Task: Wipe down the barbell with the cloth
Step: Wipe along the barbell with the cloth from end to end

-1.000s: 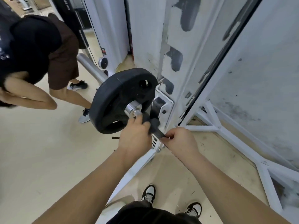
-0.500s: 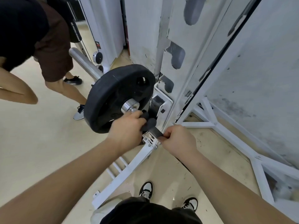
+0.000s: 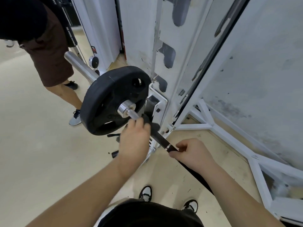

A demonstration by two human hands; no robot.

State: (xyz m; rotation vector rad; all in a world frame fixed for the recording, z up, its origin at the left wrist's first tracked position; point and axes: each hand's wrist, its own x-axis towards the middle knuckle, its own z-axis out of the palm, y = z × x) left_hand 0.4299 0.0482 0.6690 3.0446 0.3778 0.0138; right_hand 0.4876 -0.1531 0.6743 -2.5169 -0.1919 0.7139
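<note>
The barbell (image 3: pixel 133 114) runs from upper left toward me, with a black weight plate (image 3: pixel 105 102) against a silver collar and a short knurled stretch of shaft showing. My left hand (image 3: pixel 133 138) is closed around the shaft just below that stretch, holding a dark cloth (image 3: pixel 153 126) that bunches out at its right side. My right hand (image 3: pixel 191 153) grips the darker part of the bar closer to me, just past a silver ring. The bar's far sleeve (image 3: pixel 77 63) sticks out beyond the plate.
A white rack upright (image 3: pixel 165 66) with hook slots stands right behind the plate, and its white base frame (image 3: pixel 255 163) spreads over the floor at right. A person in brown shorts (image 3: pixel 49 59) stands at upper left. Small black pieces (image 3: pixel 114 154) lie on the beige floor.
My left hand with the cloth has slid along the bar away from the collar toward me, uncovering the knurled shaft. My right hand has moved back along the bar too.
</note>
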